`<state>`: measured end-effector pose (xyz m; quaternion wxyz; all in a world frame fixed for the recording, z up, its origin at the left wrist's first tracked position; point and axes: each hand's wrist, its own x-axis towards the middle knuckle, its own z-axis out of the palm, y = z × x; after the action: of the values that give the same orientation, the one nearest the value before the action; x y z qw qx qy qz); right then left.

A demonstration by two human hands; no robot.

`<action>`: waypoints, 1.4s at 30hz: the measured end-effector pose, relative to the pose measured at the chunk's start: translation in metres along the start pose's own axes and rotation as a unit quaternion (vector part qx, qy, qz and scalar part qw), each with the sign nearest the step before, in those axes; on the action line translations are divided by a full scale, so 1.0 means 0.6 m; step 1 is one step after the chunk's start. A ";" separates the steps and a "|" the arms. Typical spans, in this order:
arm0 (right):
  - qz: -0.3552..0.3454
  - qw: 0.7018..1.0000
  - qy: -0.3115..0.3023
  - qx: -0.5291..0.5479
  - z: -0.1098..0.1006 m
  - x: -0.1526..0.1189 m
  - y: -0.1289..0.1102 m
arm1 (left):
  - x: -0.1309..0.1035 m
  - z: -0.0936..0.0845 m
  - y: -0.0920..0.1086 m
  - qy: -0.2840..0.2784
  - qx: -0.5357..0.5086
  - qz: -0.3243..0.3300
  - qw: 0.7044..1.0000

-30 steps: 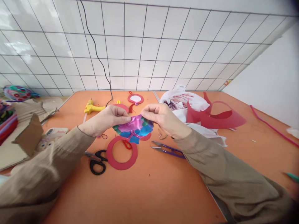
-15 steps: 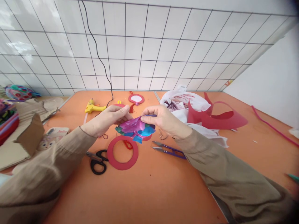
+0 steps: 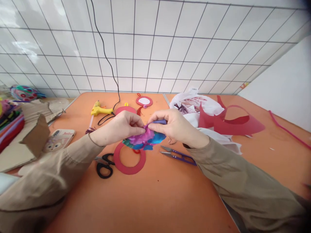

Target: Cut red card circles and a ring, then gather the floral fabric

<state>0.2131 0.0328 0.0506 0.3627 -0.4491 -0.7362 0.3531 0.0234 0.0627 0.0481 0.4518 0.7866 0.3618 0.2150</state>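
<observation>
A shiny fabric flower [image 3: 139, 138], pink-purple with blue and green petals, hangs between my hands above the table. My left hand [image 3: 121, 127] pinches its upper edge from the left. With thumb and fingers closed, my right hand [image 3: 171, 125] grips the same edge from the right, the two sets of fingertips nearly touching. Below the flower lies a red paper ring [image 3: 118, 163], partly covered by it. Black-handled scissors [image 3: 105, 168] rest to the ring's left, and purple thread snips [image 3: 181, 156] lie under my right wrist.
A yellow glue gun [image 3: 101, 110] with a black cord stands at the back left. Behind my hands is a red-rimmed oval [image 3: 144, 101] with a tassel. A white plastic bag [image 3: 187, 97] and cut red sheet [image 3: 225, 124] lie right; a phone [image 3: 59, 140] and cardboard [image 3: 34, 142] left.
My left hand has moved right and closed its fingers on the flower's edge, beside my right fingertips. The flower is now more bunched. The whole view has shifted slightly.
</observation>
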 end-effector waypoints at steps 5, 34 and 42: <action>-0.012 0.998 0.061 0.016 0.000 0.004 0.009 | 0.000 0.001 0.006 0.021 -0.086 -0.044 0.995; 0.045 0.983 0.036 0.174 -0.008 0.016 0.029 | 0.004 0.004 0.001 0.050 -0.271 -0.069 0.959; 0.025 0.985 0.034 0.169 -0.003 0.016 0.034 | 0.008 0.007 -0.011 0.034 -0.211 -0.059 0.975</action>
<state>0.2194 0.0490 0.0365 0.4490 -0.4110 -0.6423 0.4658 0.0270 0.0662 0.0403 0.6066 0.6433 0.3692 0.2862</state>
